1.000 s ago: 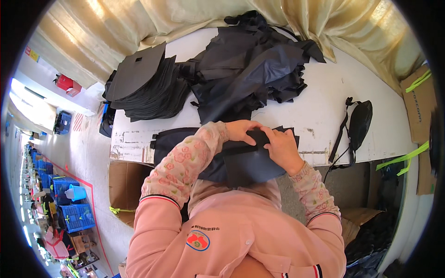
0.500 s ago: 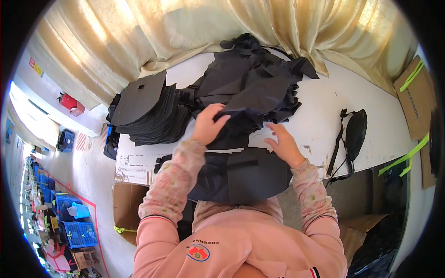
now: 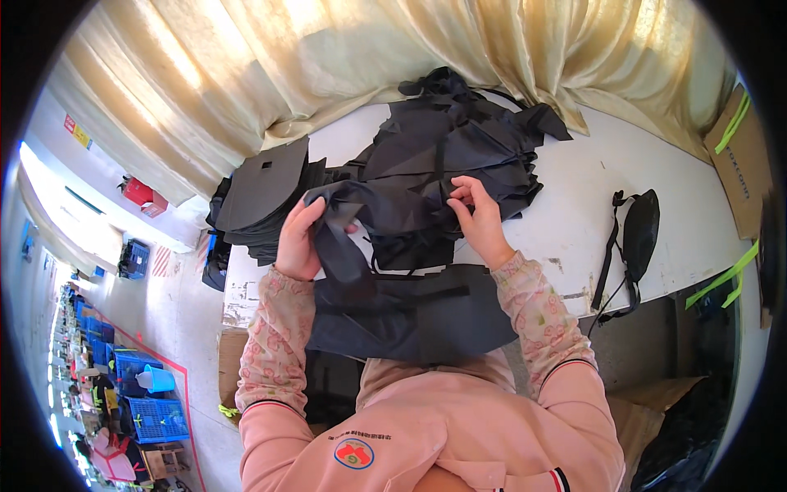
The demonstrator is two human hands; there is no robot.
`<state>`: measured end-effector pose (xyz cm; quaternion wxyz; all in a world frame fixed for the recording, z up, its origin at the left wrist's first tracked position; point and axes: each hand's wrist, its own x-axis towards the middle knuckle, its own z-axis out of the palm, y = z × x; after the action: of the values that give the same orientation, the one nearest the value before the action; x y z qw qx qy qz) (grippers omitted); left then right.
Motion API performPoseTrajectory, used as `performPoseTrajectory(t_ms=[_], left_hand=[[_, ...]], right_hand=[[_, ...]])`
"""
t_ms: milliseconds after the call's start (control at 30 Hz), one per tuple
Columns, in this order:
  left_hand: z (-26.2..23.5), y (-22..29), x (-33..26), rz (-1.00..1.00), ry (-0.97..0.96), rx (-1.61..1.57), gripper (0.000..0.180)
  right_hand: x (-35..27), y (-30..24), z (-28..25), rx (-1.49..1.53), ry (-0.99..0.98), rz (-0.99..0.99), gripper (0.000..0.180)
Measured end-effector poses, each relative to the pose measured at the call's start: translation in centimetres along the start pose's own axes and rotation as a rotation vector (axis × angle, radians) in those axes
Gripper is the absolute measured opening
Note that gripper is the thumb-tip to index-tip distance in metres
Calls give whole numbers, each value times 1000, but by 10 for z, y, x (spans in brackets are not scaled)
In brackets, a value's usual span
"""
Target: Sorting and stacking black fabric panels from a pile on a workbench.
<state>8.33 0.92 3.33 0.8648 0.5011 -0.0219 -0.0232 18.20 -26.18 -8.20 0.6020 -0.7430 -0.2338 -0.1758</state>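
The left hand (image 3: 297, 243) and right hand (image 3: 479, 220) each pinch a floppy black cloth piece (image 3: 385, 215) over the white table (image 3: 574, 205).

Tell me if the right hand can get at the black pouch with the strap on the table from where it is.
Probably yes: the black pouch lies alone on bare white table, nothing between, though the right hand is gripping dark fabric.

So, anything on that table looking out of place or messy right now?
The black fabric pile behind both hands is a loose, tangled heap, unlike the neat stack on the left. A black pouch with straps hangs partly over the table's near edge. No damage or spills visible.
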Motion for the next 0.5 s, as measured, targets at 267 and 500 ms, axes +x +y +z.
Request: performPoseTrajectory(t_ms=[267,500], left_hand=[[25,-63,-7,787,53,1525,73],[10,-127,18,818,283,1508,44]], right_hand=[[-4,-66,8,-30,-198,-143,25],[-26,-112,4,-424,-396,-317,40]])
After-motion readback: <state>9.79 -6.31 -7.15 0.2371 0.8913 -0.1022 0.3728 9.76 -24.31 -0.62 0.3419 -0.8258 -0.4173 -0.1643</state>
